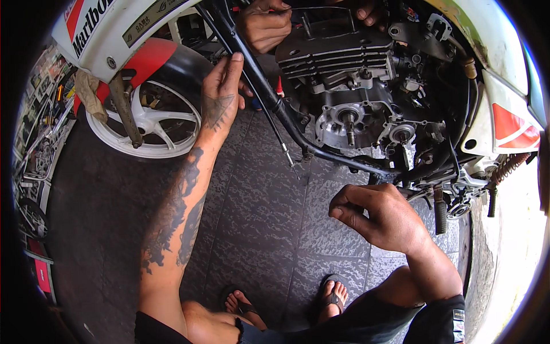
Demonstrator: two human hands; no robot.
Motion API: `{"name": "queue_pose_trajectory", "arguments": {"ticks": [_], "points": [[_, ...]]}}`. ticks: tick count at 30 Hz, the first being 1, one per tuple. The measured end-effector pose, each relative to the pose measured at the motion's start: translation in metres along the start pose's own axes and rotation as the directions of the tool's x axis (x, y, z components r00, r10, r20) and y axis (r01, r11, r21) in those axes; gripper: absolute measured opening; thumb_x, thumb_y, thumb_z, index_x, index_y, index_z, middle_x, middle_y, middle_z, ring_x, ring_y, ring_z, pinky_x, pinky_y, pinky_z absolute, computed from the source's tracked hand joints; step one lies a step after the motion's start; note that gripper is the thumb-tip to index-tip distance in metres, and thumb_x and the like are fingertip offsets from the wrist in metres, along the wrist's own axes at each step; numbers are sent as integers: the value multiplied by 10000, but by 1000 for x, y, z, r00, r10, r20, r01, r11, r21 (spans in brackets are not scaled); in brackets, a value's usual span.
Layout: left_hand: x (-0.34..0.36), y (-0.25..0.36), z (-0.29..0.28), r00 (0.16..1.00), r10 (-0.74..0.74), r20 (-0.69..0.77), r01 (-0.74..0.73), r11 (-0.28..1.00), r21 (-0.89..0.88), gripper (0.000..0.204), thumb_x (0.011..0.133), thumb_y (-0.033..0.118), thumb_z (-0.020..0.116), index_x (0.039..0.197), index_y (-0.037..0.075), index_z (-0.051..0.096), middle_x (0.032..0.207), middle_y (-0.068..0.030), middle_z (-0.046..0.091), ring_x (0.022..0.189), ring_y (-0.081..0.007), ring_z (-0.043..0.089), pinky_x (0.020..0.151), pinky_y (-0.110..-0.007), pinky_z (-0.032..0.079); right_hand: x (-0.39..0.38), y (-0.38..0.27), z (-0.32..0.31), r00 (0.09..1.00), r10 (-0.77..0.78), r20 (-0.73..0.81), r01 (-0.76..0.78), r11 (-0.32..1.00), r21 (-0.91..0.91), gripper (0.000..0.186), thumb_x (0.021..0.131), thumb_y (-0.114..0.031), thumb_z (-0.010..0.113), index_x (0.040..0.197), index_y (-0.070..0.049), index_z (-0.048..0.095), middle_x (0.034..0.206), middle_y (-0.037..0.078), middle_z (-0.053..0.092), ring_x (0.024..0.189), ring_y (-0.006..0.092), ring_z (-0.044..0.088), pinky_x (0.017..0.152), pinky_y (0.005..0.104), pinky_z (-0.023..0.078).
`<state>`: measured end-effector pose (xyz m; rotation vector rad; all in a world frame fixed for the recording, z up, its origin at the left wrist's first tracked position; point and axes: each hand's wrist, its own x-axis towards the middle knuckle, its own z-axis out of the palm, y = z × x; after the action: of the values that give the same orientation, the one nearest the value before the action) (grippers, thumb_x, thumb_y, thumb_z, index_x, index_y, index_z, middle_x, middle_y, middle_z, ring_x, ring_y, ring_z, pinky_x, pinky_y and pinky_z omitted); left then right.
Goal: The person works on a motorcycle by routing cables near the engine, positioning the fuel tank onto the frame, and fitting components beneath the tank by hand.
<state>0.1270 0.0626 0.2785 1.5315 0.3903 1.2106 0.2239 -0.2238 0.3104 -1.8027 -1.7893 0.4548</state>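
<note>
My left hand [220, 100] is curled at the left edge of the black frame tube [263, 94], thumb pointing up; what its fingers grip is partly hidden. A thin cable [282, 144] hangs beside that tube. My right hand [375, 215] is in the air below the engine, fingers curled; anything inside is hidden. The exposed engine [346, 123] shows a shaft and a finned head [335, 60]. Another person's hands [263, 26] are at the top, one by the frame tube, the other [369, 12] above the head.
A white front wheel [123, 135] with red fender [157, 54] is at upper left. White bodywork [510, 114] and a spring [509, 167] are on the right. Tools and parts [37, 152] line the left rim. My sandalled feet [333, 295] stand on floor tiles [263, 229].
</note>
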Motion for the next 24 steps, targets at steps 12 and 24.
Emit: {"name": "queue_pose_trajectory", "arguments": {"ticks": [12,24], "points": [[-2,1,1,1000,-15,2,15,1000,-4,341,959,365,503,960,38,596,705,10,565,512,-35,532,367,-156,345,-1,1,1,1000,3,5,-3,1000,-6,183,879,-213,619,915,-33,625,746,130,662,678,289,660,596,377,495],[-2,1,2,1000,-11,-3,11,1000,-20,352,958,365,505,995,29,602,713,7,568,501,-43,537,364,-161,346,-1,-1,0,1000,-3,2,3,1000,-14,179,883,-206,614,915,-30,627,749,128,666,677,280,664,601,373,500]]}}
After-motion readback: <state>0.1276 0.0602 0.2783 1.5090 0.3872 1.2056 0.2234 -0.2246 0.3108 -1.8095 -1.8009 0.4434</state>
